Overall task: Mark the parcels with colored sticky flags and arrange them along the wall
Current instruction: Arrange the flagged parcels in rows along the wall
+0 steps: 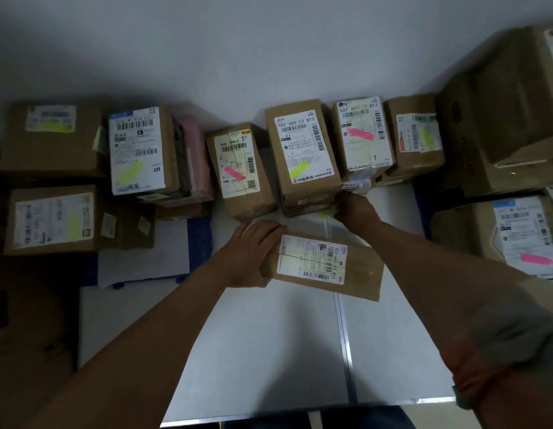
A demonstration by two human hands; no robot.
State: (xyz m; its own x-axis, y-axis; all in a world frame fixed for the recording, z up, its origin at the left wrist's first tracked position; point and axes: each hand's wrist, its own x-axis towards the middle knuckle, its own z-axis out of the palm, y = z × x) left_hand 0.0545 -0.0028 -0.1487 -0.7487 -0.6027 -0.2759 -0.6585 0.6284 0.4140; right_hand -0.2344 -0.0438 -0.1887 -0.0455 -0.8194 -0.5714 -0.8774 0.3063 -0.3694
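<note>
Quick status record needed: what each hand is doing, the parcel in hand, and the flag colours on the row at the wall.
left hand: grips the left end of the held parcel
held parcel: brown box, label up, no flag seen on it
right hand: at the bottom corner of the tall parcel, a yellow-green flag at its fingers; grip unclear
tall parcel: yellow-green flag on label
small parcel to its left: pink flag
parcel right of it: pink flag
wall: row of parcels stands against it
</note>
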